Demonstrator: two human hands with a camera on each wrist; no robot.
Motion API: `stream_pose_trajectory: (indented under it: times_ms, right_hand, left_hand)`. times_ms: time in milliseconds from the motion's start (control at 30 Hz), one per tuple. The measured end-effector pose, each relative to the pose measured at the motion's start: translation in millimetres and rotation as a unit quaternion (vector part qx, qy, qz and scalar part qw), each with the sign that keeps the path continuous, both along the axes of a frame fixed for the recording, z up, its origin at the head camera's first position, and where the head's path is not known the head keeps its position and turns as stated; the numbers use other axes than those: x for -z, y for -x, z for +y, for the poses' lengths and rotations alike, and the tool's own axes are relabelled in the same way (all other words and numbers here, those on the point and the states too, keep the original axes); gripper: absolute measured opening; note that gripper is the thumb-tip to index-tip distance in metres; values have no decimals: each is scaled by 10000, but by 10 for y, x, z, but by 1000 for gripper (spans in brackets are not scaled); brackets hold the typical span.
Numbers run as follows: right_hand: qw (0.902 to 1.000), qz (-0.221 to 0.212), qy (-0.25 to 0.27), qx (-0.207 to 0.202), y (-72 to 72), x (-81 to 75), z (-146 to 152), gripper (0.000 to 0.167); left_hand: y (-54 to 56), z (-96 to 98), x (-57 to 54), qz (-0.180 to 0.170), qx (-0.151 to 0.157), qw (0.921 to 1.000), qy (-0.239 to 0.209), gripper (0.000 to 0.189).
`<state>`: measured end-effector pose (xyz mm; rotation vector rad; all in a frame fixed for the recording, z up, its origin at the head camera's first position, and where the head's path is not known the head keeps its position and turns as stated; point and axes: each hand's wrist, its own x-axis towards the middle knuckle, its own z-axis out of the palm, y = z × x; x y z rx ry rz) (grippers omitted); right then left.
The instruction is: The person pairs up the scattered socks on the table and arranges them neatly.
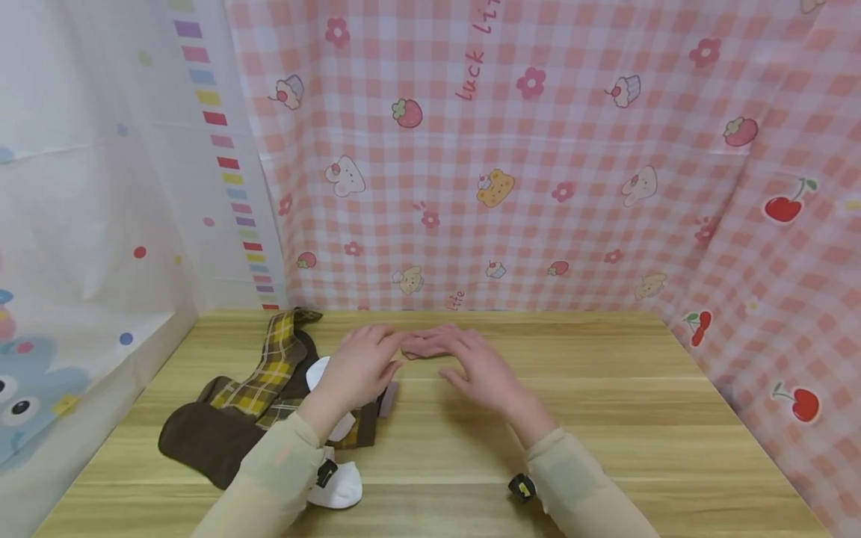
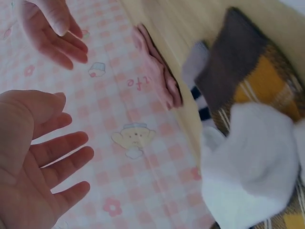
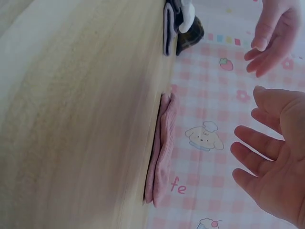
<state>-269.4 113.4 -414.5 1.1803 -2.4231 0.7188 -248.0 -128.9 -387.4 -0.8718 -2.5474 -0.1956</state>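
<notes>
A folded pink ribbed cloth, possibly a sock [image 1: 427,345], lies near the table's far edge. My left hand [image 1: 359,364] hovers at its left, fingers loosely extended. Opposite it, my right hand [image 1: 483,371] hangs over the right end, fingers and thumb spread. Both wrist views show the hands apart from the pink cloth [image 3: 162,152], holding nothing. Under my left forearm is a pile with brown-and-yellow plaid socks [image 1: 258,373] and white socks [image 2: 259,157]. A lilac sock [image 2: 195,62] with navy stripes pokes out beside them.
The wooden table [image 1: 605,418] ends at a pink checked cloth backdrop [image 1: 538,187]. A white curtain [image 1: 101,187] hangs at the left. Each wrist carries a small black device, such as the one at the right cuff [image 1: 522,488].
</notes>
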Motion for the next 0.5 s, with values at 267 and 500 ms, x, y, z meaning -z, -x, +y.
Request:
stream_pose_trajectory:
  times_ms: [267, 500]
  right_hand:
    - [9989, 362, 39, -298, -35, -17, -76, 65]
    - [9994, 285, -158, -131, -110, -41, -178, 61]
  left_hand:
    - [28, -215, 81, 263, -333, 9984, 370, 32]
    - [87, -473, 94, 300, -639, 9968, 363, 30]
